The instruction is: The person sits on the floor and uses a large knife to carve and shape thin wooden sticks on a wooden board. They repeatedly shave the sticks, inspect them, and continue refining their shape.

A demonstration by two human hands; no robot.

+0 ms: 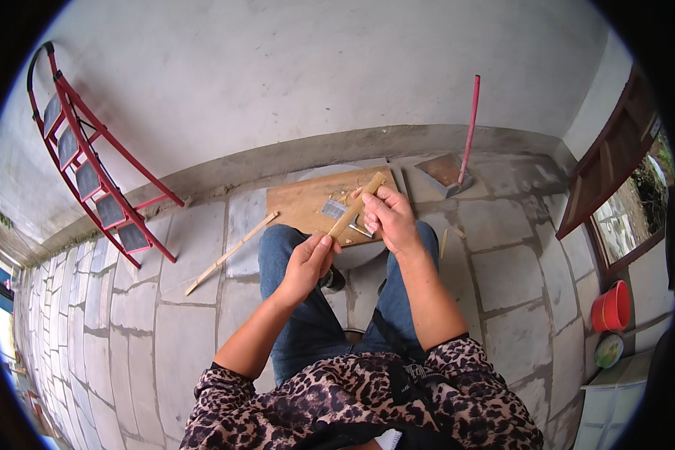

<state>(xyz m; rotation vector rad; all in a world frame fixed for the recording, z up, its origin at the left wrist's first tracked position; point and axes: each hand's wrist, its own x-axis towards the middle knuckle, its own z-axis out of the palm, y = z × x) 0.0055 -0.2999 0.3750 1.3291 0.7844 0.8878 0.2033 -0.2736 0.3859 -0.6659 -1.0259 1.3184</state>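
I hold a short, pale wooden strip [349,212] slanting between my hands. My left hand [307,262] is closed on its lower end, thumb along the wood; my right hand [390,217] is closed on it near the upper end. Beneath them a flat wooden board [292,202] lies on the ground beyond my knees. On it are pale wood shavings [349,195], a small grey rectangular plate [333,208] and a metal tool [360,229], partly behind my hands, whose kind I cannot make out.
A red step ladder [109,202] leans at the left, near a long wood strip [232,251] on the paving. At the back right stands a dustpan [444,174] with a red handle. A dark wooden window shutter [600,157], red bucket [610,307] and grey box [611,405] are rightward.
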